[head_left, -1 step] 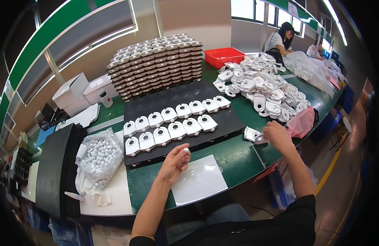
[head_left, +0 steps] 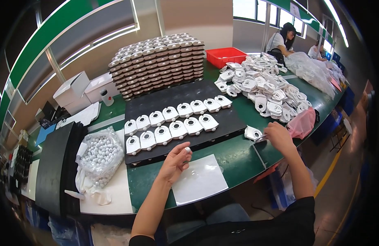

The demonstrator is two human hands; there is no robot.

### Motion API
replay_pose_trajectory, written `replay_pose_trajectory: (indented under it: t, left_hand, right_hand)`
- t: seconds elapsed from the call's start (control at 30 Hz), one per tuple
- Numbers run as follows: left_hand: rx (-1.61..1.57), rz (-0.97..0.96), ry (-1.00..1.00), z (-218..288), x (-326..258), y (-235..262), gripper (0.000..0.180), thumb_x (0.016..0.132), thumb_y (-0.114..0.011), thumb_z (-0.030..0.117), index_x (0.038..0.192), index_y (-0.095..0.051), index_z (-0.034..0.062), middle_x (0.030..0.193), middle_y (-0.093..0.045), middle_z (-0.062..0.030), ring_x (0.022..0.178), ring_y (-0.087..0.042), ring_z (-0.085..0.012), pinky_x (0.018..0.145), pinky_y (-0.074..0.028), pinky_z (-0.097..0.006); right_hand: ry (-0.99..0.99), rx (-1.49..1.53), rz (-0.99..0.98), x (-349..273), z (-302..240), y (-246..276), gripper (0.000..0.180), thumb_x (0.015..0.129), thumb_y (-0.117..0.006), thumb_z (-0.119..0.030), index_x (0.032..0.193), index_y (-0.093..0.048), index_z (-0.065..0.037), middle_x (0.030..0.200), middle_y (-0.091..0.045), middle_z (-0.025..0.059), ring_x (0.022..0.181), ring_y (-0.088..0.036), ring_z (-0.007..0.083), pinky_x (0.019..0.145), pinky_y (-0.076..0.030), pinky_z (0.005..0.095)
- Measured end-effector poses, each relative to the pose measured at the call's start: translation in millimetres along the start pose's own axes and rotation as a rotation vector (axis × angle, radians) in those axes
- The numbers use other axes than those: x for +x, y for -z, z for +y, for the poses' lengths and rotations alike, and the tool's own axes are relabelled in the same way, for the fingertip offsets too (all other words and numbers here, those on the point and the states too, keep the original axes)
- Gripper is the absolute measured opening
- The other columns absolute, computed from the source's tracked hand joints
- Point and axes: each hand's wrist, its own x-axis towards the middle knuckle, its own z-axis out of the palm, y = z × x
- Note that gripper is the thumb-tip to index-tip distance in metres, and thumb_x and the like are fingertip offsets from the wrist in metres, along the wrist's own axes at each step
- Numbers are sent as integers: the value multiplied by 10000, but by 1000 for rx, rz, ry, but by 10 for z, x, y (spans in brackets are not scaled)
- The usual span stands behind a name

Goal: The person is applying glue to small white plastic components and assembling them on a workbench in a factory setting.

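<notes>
My left hand (head_left: 176, 163) is raised over a white sheet (head_left: 201, 180), pinching a small white ball (head_left: 188, 150) between thumb and fingertips. To the right, my right hand (head_left: 278, 135) has its fingers closed on the edge of a white plastic housing (head_left: 261, 138). This piece overlaps another white housing (head_left: 251, 132) lying on the green table. Between the hands and the stack behind, two rows of white housings (head_left: 162, 133) with round dark-ringed holes lie on a black board (head_left: 234, 117). Small white balls show at their near edges.
A plastic bag of white balls (head_left: 101, 153) lies at left beside black boards (head_left: 54, 172). Filled boards form a tall stack (head_left: 156, 67) behind. Loose housings make a heap (head_left: 263, 86) at right, near a red bin (head_left: 226, 56) and pink bag (head_left: 301, 124). Another person (head_left: 284, 41) sits beyond.
The housing in my right hand has tilted slightly and shows more edge-on. My left hand stays almost where it was, with the ball. The whole view has shifted a little.
</notes>
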Motion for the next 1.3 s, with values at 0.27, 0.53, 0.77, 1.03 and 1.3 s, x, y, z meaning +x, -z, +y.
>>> replay_pose_trajectory:
  t: [0.27,0.53,0.77,1.03,1.3]
  left_hand:
    - [6,-4,-64,-2,50,125,180,793,-617,63,963,-564,37,899,-588,-32,707,-497,-56,542,-380,-181]
    - [-4,36,-45,1,44,89,206,829,-600,149,1009,-570,54,911,-590,-41,716,-492,-55,546,-379,-178]
    - [-12,26,-44,-4,34,87,216,832,-594,134,1031,-569,56,923,-592,-42,714,-493,-54,536,-378,-170]
    - [-31,11,-76,-13,51,78,275,812,-604,78,1079,-552,35,935,-599,-45,698,-492,-52,534,-380,-174]
    - [23,17,-57,-19,52,74,240,786,-609,19,1020,-562,45,958,-588,-49,722,-491,-67,538,-372,-188]
  right_hand:
    - [22,1334,-37,-46,-1345,-321,134,815,-563,-55,934,-539,0,784,-597,55,719,-564,95,660,-458,241]
    - [24,1420,-131,-107,-1900,-668,138,832,-537,-29,961,-501,3,827,-571,44,770,-556,94,694,-452,222]
    - [61,1322,-43,-118,-1914,-665,134,836,-520,-22,967,-501,-4,767,-550,46,670,-510,89,609,-423,227]
    - [180,1085,119,-137,-1958,-612,173,765,-522,28,933,-518,-10,800,-528,148,710,-516,301,626,-421,334]
    - [6,1658,-122,-119,-1880,-778,193,822,-484,48,992,-479,-43,915,-549,60,819,-529,115,740,-431,238]
